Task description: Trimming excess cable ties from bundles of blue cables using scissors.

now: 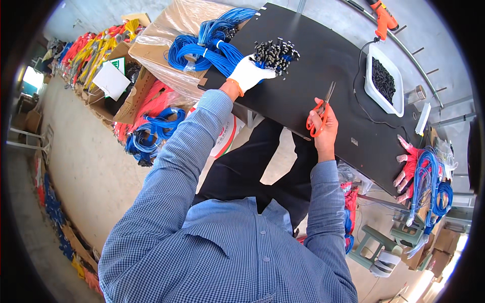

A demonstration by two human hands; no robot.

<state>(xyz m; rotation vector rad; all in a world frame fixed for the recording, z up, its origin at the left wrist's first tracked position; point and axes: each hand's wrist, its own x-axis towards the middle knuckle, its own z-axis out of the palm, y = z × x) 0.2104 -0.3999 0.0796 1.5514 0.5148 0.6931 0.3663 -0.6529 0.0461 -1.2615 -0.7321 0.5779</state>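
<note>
My left hand (248,74), in a white glove with an orange cuff, is closed round a bundle of blue cables (214,54) near the table's left end. The cables' black-tipped ends (276,56) fan out past my fingers over the black tabletop. White ties band the bundle farther left. My bare right hand (325,126) grips orange-handled scissors (319,116) above the table's near edge. The scissors' metal blades point away from me, close together and apart from the cables.
A white tray (372,86) of small black parts and an orange heat gun (385,21) are at the back right. A red glove (410,164) and more blue cables (428,177) hang at the table's right end. Left stand cardboard boxes (144,96) and bundles of coloured cables (86,55).
</note>
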